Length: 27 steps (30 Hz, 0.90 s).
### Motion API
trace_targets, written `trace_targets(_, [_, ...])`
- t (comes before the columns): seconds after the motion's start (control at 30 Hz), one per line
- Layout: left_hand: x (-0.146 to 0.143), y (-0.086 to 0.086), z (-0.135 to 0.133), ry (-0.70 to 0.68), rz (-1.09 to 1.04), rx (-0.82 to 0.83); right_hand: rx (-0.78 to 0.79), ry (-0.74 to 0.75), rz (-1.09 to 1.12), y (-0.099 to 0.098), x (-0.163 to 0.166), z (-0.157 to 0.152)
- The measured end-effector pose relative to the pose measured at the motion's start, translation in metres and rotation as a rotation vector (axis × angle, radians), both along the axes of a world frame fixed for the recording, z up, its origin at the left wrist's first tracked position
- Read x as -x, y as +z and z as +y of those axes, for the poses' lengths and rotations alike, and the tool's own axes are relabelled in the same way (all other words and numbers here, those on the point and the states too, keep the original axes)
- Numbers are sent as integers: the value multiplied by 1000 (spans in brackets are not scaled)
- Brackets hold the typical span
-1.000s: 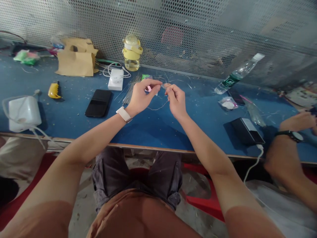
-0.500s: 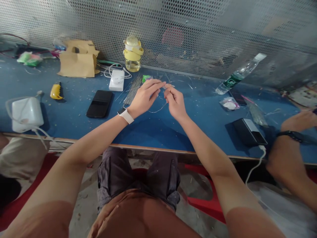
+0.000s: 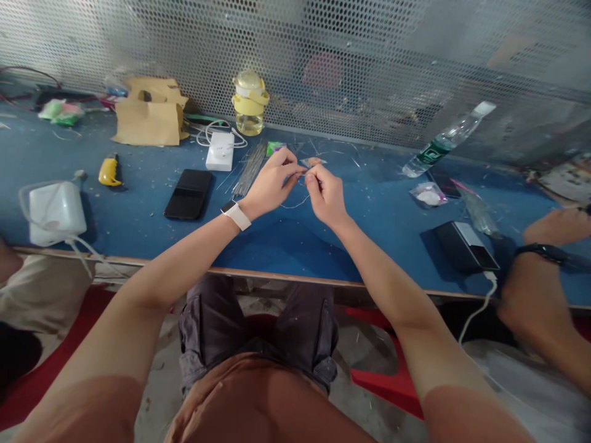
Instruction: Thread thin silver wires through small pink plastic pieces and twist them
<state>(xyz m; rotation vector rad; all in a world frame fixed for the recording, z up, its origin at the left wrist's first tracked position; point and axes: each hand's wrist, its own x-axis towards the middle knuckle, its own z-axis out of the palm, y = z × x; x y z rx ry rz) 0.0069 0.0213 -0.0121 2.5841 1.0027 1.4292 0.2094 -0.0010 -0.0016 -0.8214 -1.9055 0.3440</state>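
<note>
Over the blue tabletop (image 3: 295, 246), my left hand (image 3: 271, 183), with a white watch band on its wrist, pinches a thin wire (image 3: 298, 204) between thumb and forefinger. My right hand (image 3: 330, 195) is closed on the same wire, its fingertips nearly meeting the left ones. The wire hangs in a loose curve beneath both hands. Left of my left hand lies a bundle of straight thin wires (image 3: 250, 169). Just behind my fingertips is a small clear packet (image 3: 315, 162) with something brownish in it. What lies right between the fingertips is too small to make out.
A black phone (image 3: 189, 194), white charger (image 3: 220, 152), yellow cutter (image 3: 109, 171) and yellow-lidded bottle (image 3: 249, 104) stand left. To the right are a tilted water bottle (image 3: 447, 140) and a black box (image 3: 465, 247). A co-worker's arm (image 3: 538, 283) rests at far right. Perforated metal (image 3: 369, 74) closes the back.
The left fingers, stretched over the right fingertips before, have bent into a pinch. Both hands have come slightly nearer me, and the packet behind them shows more.
</note>
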Motion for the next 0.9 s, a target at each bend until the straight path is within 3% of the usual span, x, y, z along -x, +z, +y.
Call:
trace_targets(0.23, [4, 6, -2, 20, 32, 57, 12, -37, -58, -2, -5, 5])
trace_targets(0.4, [4, 12, -4, 4, -8, 124, -65, -66, -80, -4, -8, 9])
trace_targets(0.73, [4, 12, -4, -308, -300, 491, -100, -80, -131, 0, -14, 13])
trace_targets(0.9, [3, 14, -8, -349, -305, 563, -120, -86, -139, -1, -12, 12])
